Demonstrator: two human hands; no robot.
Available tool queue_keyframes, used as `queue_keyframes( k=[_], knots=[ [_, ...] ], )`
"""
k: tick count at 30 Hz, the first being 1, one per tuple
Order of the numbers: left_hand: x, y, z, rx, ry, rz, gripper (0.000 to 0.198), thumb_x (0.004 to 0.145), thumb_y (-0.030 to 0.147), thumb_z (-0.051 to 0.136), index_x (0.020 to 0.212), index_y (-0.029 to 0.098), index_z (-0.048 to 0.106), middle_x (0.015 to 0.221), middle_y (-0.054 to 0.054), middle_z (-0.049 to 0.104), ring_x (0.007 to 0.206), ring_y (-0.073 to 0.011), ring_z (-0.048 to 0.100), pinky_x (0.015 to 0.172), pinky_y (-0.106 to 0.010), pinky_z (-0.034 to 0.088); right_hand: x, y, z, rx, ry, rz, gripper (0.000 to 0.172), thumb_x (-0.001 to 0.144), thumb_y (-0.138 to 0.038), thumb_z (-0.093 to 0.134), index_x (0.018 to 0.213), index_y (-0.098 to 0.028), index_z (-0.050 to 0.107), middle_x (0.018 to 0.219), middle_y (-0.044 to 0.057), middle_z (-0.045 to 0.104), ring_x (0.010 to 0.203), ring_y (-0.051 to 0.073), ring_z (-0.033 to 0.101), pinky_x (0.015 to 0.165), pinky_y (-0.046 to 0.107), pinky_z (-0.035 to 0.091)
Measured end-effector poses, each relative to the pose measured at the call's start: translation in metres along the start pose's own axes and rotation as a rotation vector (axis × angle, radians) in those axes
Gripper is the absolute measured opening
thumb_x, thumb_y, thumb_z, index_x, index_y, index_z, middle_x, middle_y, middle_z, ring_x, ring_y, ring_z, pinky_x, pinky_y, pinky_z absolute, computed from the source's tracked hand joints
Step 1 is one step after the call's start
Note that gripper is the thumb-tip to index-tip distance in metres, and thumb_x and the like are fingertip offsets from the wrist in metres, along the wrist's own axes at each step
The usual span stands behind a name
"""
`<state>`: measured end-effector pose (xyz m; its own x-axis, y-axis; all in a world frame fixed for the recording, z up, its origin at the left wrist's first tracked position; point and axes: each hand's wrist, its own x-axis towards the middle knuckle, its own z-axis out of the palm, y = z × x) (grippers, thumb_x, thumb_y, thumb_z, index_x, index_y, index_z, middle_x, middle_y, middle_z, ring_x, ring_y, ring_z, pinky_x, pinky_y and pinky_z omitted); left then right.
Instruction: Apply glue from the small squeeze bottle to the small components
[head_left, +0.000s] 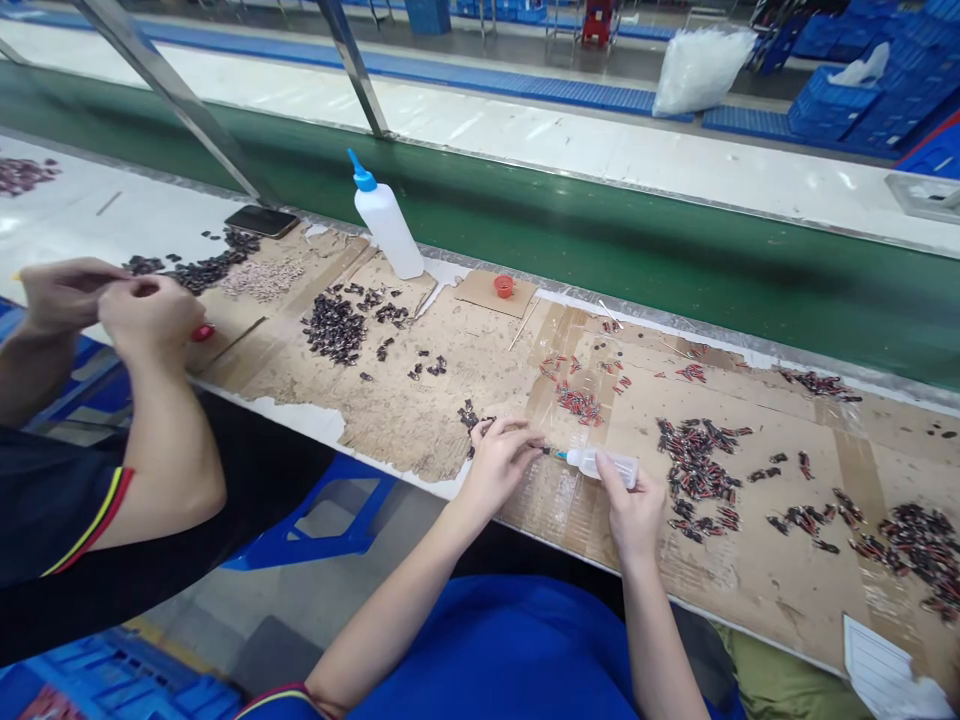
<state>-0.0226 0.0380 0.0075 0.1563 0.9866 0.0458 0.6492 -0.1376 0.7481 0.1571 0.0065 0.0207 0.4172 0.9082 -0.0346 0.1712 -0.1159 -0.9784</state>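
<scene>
My right hand (pixel 628 500) is closed around a small clear dropper bottle (pixel 602 464) lying sideways, its blue tip pointing left. My left hand (pixel 501 458) pinches a small dark part that meets that tip; the part is too small to name. Both hands rest over the cardboard-covered bench (pixel 420 400). A pile of red-and-black small parts (pixel 697 470) lies just right of my right hand, and a smaller red cluster (pixel 579 403) lies beyond the bottle.
A co-worker's two hands (pixel 112 300) work at the left, beside a dark parts pile (pixel 334 328). A tall white squeeze bottle (pixel 384 218), a red cap (pixel 504 286) and a phone (pixel 262 220) stand near the green conveyor belt (pixel 600 230). More parts (pixel 911 545) lie at far right.
</scene>
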Motion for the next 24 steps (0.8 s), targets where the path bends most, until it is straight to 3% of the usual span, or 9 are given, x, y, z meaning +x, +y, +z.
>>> queue_keyframes(
  k=[11, 24],
  knots=[
    [-0.0012, -0.0026, 0.0017, 0.013, 0.052, 0.042, 0.014, 0.081, 0.016, 0.07, 0.089, 0.028, 0.072, 0.087, -0.002, 0.077, 0.11, -0.0259, 0.062, 0.102, -0.052, 0.026, -0.0016, 0.0056, 0.0035, -0.034, -0.063, -0.001, 0.036, 0.07, -0.049, 0.072, 0.066, -0.013, 0.073, 0.064, 0.008, 0.072, 0.056, 0.02, 0.064, 0.054, 0.029, 0.05],
    [-0.0012, 0.0006, 0.0017, 0.065, 0.045, -0.011, 0.015, 0.079, 0.015, 0.073, 0.086, 0.028, 0.073, 0.089, -0.001, 0.077, 0.105, -0.0236, 0.063, 0.101, -0.048, 0.028, -0.0011, 0.0037, 0.0034, 0.02, 0.001, 0.0, 0.031, 0.07, -0.044, 0.071, 0.067, -0.014, 0.074, 0.066, 0.008, 0.074, 0.057, 0.02, 0.065, 0.057, 0.03, 0.053]
  ],
)
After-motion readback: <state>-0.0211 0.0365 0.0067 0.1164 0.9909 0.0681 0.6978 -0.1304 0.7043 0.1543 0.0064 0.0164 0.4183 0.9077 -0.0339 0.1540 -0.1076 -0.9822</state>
